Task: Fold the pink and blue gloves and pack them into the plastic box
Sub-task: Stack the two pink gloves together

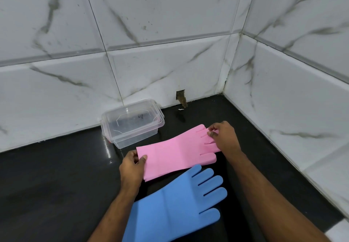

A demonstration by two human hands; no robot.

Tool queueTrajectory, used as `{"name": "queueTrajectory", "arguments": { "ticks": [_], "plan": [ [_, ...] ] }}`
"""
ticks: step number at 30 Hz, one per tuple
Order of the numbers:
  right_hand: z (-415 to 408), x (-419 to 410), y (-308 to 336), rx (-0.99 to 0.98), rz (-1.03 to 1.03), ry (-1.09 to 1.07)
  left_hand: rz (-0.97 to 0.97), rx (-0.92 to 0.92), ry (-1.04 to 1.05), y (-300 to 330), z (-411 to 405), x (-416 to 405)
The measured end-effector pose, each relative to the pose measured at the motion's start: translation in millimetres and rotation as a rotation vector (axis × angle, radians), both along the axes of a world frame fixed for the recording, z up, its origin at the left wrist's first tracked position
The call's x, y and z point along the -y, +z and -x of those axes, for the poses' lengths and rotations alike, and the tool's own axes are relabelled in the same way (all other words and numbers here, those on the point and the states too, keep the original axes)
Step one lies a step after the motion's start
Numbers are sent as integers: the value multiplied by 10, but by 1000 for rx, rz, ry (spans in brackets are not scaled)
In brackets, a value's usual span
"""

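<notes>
A pink glove lies flat on the black counter, cuff to the left and fingers to the right. My left hand pinches its cuff edge. My right hand pinches its fingertips. Below it a blue glove lies flat and unfolded, fingers pointing up and right, its cuff running out of the bottom of the view between my forearms. A clear plastic box with its lid on stands behind the pink glove, close to the back wall.
The black counter sits in a corner of white marbled tiled walls at the back and right. A small broken hole marks the wall base right of the box. The counter's near right edge shows at the bottom right.
</notes>
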State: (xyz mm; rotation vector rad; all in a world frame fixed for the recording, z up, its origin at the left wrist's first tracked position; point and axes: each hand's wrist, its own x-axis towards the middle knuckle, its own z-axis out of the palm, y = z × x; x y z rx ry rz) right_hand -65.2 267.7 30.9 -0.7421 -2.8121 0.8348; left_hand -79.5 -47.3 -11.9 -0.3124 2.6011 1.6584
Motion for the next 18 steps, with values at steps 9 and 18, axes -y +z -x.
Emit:
{"name": "queueTrajectory", "arguments": {
  "ticks": [9, 18],
  "plan": [
    [-107, 119, -97, -24, -348, 34, 506, -12, -108, 112, -61, -47],
    [-242, 836, -208, 92, -258, 272, 922, -199, -626, 30, 60, -85]
  ]
}}
